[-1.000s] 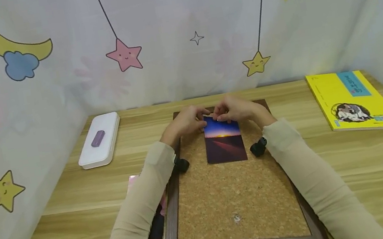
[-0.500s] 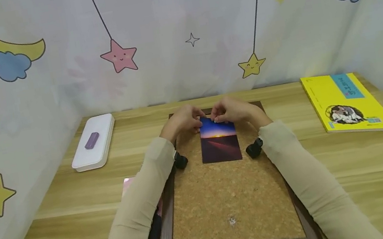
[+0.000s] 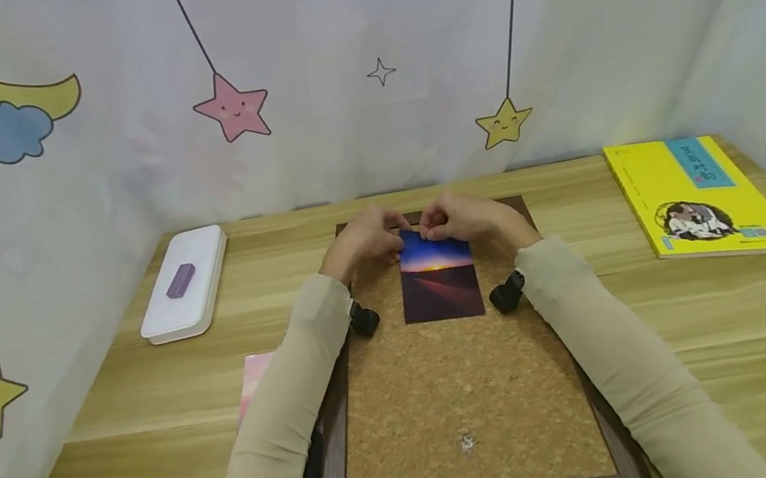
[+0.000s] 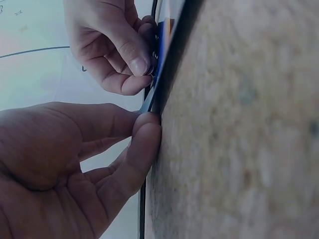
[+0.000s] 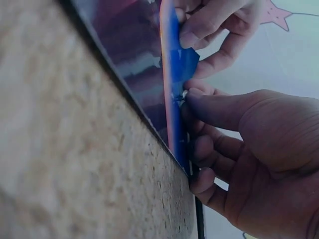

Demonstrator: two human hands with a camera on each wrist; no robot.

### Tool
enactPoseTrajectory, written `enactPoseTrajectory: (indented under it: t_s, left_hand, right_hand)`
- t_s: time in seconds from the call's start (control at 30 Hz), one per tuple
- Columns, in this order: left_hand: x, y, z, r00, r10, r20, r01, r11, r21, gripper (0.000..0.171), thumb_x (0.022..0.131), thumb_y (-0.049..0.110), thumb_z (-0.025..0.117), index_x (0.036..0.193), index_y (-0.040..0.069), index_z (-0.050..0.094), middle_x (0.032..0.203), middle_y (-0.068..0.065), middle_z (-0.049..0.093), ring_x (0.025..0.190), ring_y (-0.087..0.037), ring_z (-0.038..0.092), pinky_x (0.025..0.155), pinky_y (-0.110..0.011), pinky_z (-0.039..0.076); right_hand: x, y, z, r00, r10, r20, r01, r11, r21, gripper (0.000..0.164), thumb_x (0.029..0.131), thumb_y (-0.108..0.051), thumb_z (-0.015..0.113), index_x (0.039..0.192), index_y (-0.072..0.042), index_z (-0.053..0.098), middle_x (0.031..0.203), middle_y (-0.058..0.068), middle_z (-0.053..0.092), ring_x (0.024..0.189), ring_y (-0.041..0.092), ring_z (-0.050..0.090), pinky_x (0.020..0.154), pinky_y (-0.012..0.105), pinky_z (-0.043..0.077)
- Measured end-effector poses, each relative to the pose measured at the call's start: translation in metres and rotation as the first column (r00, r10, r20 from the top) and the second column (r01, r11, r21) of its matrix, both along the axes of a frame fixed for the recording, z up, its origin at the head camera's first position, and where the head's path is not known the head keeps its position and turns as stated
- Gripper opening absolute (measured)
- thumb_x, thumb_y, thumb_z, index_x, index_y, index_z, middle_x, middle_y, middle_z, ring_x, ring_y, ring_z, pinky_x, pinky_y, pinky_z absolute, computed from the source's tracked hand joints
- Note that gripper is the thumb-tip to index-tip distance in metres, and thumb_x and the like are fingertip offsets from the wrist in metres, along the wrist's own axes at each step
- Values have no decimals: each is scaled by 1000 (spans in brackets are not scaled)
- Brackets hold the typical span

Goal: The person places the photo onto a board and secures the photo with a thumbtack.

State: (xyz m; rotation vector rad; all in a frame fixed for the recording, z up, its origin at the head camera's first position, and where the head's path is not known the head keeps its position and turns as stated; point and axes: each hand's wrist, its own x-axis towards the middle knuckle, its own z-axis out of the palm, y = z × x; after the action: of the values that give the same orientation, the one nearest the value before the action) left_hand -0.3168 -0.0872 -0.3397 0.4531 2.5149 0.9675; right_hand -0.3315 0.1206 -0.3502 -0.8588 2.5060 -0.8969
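Observation:
A sunset photo lies on the upper part of a cork board with a dark brown frame. My left hand pinches the photo's top left corner between thumb and finger, and that corner bends up in the right wrist view. At the photo's top edge, my right hand pinches a small shiny thumbtack between thumb and index finger. Its other fingers rest along the edge of the photo. The tack's point is hidden.
A small shiny pile sits low on the cork. Pink and dark prints lie partly under the left sleeve. At the back left, a white case carries a purple block. A yellow book lies at the right.
The head view has shifted slightly. Both hands stay at the photo's top edge, and the right fingers have closed in a little there.

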Motion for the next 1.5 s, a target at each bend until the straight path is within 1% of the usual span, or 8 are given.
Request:
enactPoseTrajectory:
  t_s: [0.27, 0.53, 0.67, 0.9, 1.1, 1.23, 1.37, 1.5]
  left_hand:
    - [-1, 3, 8, 1000, 26, 1, -26, 1000, 5, 29, 96, 2, 59, 125, 4, 63, 94, -14, 67, 74, -18, 64, 67, -28, 55]
    - [-4, 6, 11, 1000, 12, -2, -12, 1000, -9, 32, 95, 2, 59, 127, 5, 63, 91, -12, 67, 73, -16, 64, 66, -28, 55]
    - [-3, 7, 12, 1000, 4, -20, -4, 1000, -15, 30, 95, 2, 59, 125, 4, 63, 87, -11, 66, 70, -16, 63, 67, -29, 55]
    - [1, 6, 9, 999, -17, -35, 15, 999, -40, 31, 94, 2, 62, 125, 3, 64, 87, -12, 68, 69, -16, 64, 67, -29, 55]
    - [4, 4, 7, 996, -33, -84, 22, 992, -128, 33, 93, 5, 66, 125, 5, 63, 83, -8, 64, 69, -17, 60, 67, -29, 50]
    - [8, 6, 7, 984, -95, -152, 54, 967, -250, 32, 95, 10, 67, 127, 9, 61, 92, -7, 60, 79, -20, 53, 74, -33, 45]
    - [11, 8, 8, 964, -193, -183, 118, 927, -356, 32, 98, 13, 65, 130, 15, 58, 110, -7, 61, 90, -22, 54, 84, -37, 46]
    - [15, 7, 13, 953, -257, -160, 167, 888, -428, 42, 97, 19, 68, 137, 21, 55, 107, -6, 63, 92, -21, 57, 85, -38, 49]
  right_hand:
    - [-3, 3, 6, 1000, 13, -7, -13, 1000, 4, 14, 102, -9, 58, 106, -2, 70, 100, 9, 70, 86, 21, 59, 74, 33, 46]
    - [-4, 5, 4, 996, -92, -17, 92, 996, -7, 9, 100, -8, 60, 104, -3, 66, 94, 9, 67, 80, 22, 55, 69, 32, 44]
    - [-3, 3, 5, 988, -145, -57, 146, 989, 22, 6, 97, -11, 65, 99, -5, 65, 88, 8, 65, 76, 21, 53, 67, 31, 41]
    - [-1, 0, 0, 976, -212, -56, 216, 974, 65, 7, 95, -13, 70, 93, -7, 66, 88, 7, 63, 77, 22, 53, 68, 32, 41]
    - [0, 1, 1, 992, -129, -7, 129, 991, 47, 8, 94, -4, 67, 102, -2, 65, 101, 10, 64, 84, 21, 55, 74, 31, 45]
    - [1, 7, 5, 999, -40, 20, 39, 998, 57, 21, 93, 1, 68, 114, -1, 65, 104, 13, 65, 84, 21, 58, 73, 31, 48]
    - [3, 15, 8, 997, 51, 57, -56, 994, 95, 36, 95, -3, 66, 131, -5, 61, 89, 12, 63, 73, 19, 55, 67, 30, 46]
    - [5, 23, 10, 990, 110, 92, -121, 984, 129, 47, 97, -6, 64, 143, -9, 55, 68, 3, 48, 59, 15, 42, 61, 29, 38]
